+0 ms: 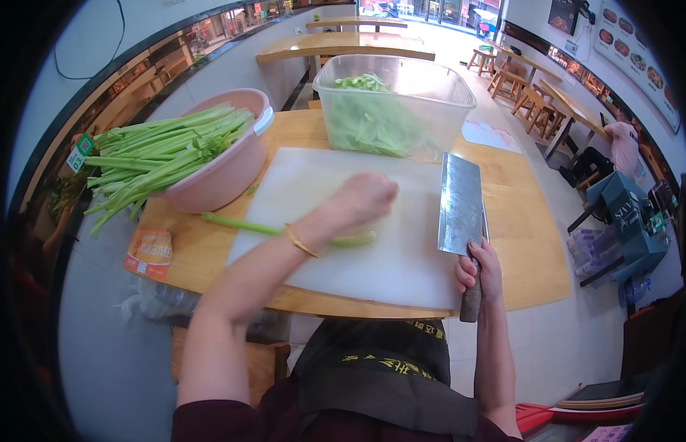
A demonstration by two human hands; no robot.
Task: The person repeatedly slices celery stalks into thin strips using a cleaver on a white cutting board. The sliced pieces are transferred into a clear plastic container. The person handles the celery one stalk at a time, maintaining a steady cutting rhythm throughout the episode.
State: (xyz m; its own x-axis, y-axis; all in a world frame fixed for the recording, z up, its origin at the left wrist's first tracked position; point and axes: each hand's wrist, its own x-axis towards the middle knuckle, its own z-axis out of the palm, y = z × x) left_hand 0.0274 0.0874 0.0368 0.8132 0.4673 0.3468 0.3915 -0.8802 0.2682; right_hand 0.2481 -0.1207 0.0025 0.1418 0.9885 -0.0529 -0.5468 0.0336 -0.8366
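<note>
My right hand grips the wooden handle of a Chinese cleaver, its broad blade raised over the right edge of a white cutting board. A slim metal edge shows behind the blade; I cannot tell what it is. Blurred and curled, my left hand hovers over the middle of the board, and whether anything is inside it is hidden. One celery stalk lies across the board's left edge, passing beneath my left wrist, which wears a yellow bangle.
A pink basin piled with celery stalks stands left. Behind the board, a clear plastic tub holds cut celery. An orange packet lies on the wooden table. A seated person is at the far right.
</note>
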